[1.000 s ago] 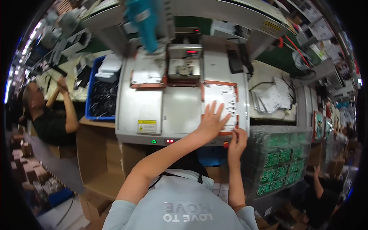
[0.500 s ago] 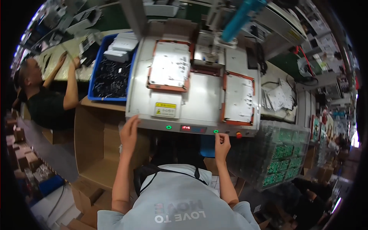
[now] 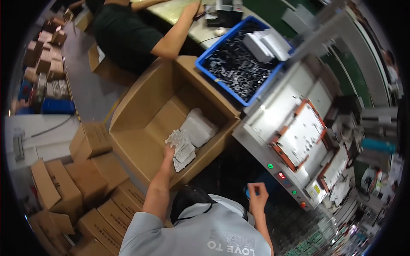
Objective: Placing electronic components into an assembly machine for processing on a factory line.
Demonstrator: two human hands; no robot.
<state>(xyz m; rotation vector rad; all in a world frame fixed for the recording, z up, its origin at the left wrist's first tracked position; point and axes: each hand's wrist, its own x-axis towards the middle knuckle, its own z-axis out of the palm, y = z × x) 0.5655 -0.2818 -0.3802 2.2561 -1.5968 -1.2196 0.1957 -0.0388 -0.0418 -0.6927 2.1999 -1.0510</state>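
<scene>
My left hand [image 3: 169, 151] reaches into a large open cardboard box [image 3: 136, 138]. Its fingers close on the edge of a stack of thin white moulded panels [image 3: 183, 149], though the panels partly hide them. Beside this stack, in the same box, lies a white bundle [image 3: 198, 127] that looks wrapped. My right hand [image 3: 259, 197] hangs in the air in front of the machine, bent loosely, with a gap between thumb and fingers and nothing seen in it. The machine [image 3: 256, 128] bears a white panel [image 3: 304, 134] in an orange-brown frame, with green buttons along its front.
A blue bin [image 3: 222, 87] of small black parts, with white blocks [image 3: 258, 46] on top, stands beyond the box. Closed and open cartons [image 3: 87, 181] crowd the left. A co-worker in a dark shirt [image 3: 124, 38] sits at a bench. A red knob [image 3: 303, 205] juts from the machine's front.
The view has swung left. My left hand has gone from the machine's front edge down into the cardboard box and onto the white panels. My right hand has come away from the green button.
</scene>
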